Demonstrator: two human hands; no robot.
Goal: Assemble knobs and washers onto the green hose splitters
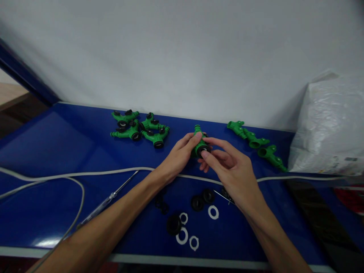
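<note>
One green connector point(200, 144) is above the table point(93, 153), clamped in your left grip point(183, 149); your right grip point(231, 161) pinches it too, thumb at the black ring point(208, 148). Uneven thumb pressure could tilt that ring; a slip could scatter the white washers point(182, 229).

The bare left hand point(183, 149) is gripping, thumb point(196, 138) uppermost. The bare right hand point(234, 161) is facing it, thumb pointing leftward. Both bare forearms point(125, 203) are slanting inward.
</note>
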